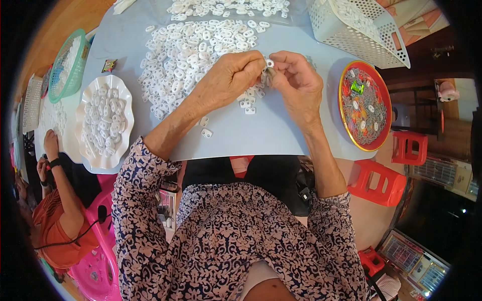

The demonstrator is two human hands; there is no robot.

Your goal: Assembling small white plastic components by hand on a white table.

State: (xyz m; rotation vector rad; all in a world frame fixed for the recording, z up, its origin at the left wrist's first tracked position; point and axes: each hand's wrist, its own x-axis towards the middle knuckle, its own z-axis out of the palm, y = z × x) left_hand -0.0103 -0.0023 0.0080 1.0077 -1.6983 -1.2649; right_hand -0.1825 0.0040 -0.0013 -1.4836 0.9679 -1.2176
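Left hand (pixel 228 75): knuckles up, fingertips pinching a white piece (pixel 269 63).
Right hand (pixel 296 75): curled, pinching the same piece.

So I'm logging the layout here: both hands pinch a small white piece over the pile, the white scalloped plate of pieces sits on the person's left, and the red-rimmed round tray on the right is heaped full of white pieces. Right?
Not quite. The head view shows the red-rimmed round tray holding only a few scattered white pieces and a green wrapper, not a heap. The rest stands: left hand and right hand pinch a small white piece over the pile, with the white scalloped plate on the left.
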